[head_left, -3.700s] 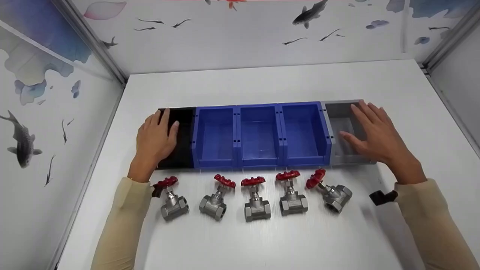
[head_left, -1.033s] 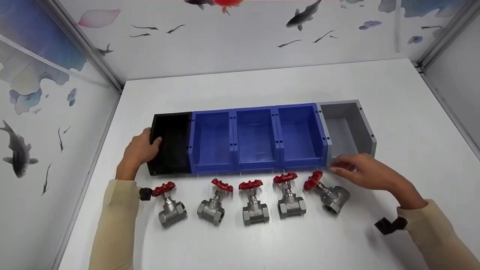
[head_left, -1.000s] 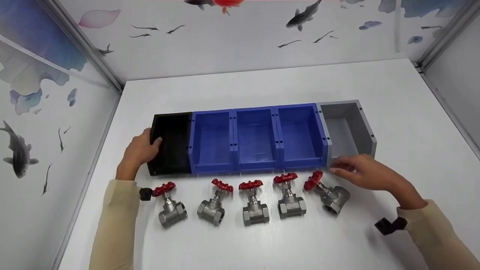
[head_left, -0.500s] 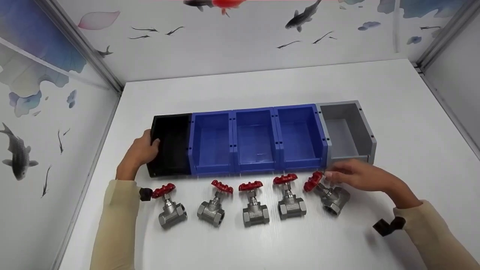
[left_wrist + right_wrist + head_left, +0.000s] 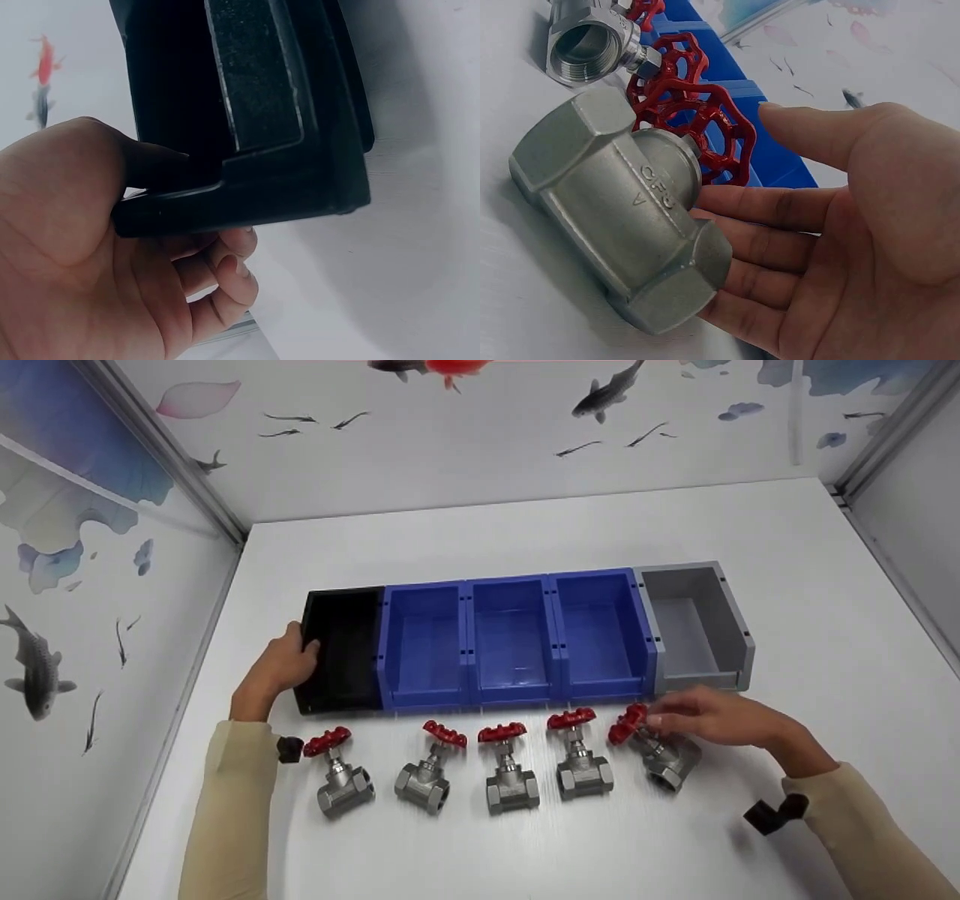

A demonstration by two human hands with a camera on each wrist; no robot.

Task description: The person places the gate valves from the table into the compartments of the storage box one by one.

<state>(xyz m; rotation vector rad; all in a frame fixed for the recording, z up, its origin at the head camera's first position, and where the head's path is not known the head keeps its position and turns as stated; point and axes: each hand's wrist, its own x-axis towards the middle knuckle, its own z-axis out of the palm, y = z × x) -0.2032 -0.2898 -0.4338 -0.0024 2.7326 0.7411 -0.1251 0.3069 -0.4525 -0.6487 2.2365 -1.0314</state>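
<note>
My left hand grips the left wall of the black bin. In the left wrist view its thumb lies inside the bin wall, while the fingers curl outside beneath it. At the right end of the row of valves, my right hand is over the rightmost gate-type valve. Seen from the right wrist, the fingers extend behind the steel valve body, and the thumb stands apart from the red handwheel.
Three blue bins and a grey bin join the black one in a row. Several more red-wheeled valves lie in front on the white table. Printed panels enclose the table's back and sides.
Both hands have left the tops of the end bins. The left has moved down the black bin's outer side; the right has come down past the grey bin's front to the rightmost valve.
</note>
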